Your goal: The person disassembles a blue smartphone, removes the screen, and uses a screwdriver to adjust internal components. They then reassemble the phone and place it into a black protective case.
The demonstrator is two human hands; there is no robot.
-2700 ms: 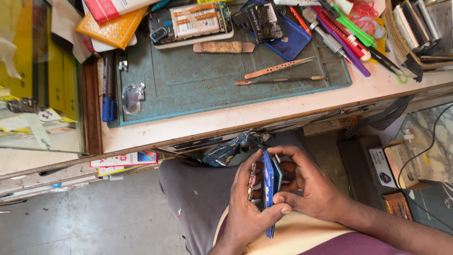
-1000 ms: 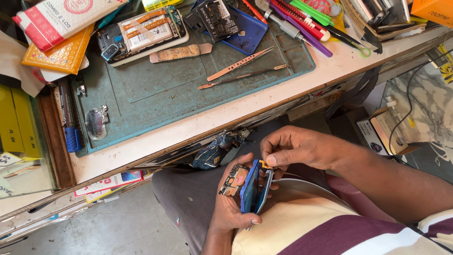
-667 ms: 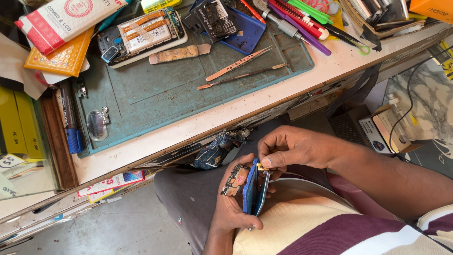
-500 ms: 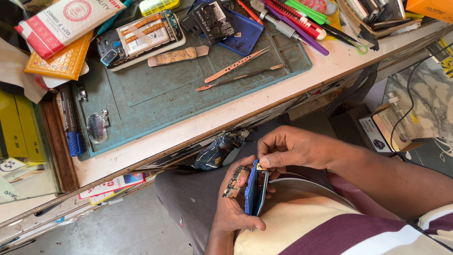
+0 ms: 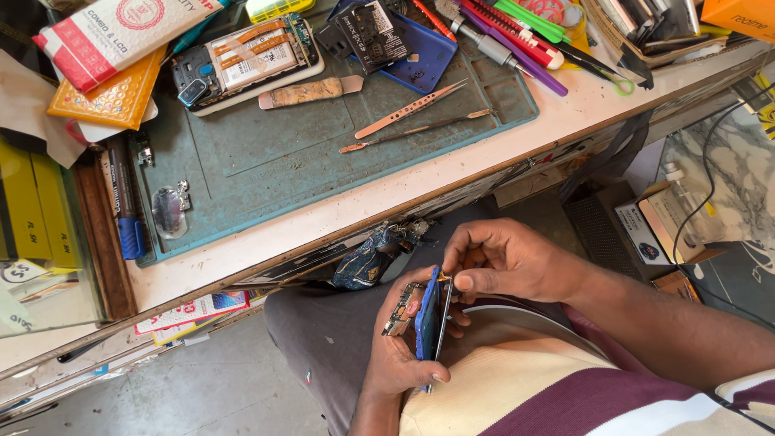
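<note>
Phone (image 5: 429,323), blue and opened up, stands on edge over the person's lap, below the near edge of the worktop (image 5: 339,218). Left hand (image 5: 404,355) cups it from underneath, fingers wrapped around its back and thumb pressed along the lower edge. Right hand (image 5: 504,262) sits just above, thumb and forefinger pinched narrow at the phone's top corner, where a small orange piece shows; what they grip there is too small to tell. On the worktop, well apart from both hands, a green mat (image 5: 323,137) carries 2 tweezers (image 5: 408,109) near its far right side, and another opened phone (image 5: 246,60) lies at the mat's far edge. A crumpled blue cloth (image 5: 367,262) hangs just under the worktop's near edge, beside the right hand.
</note>
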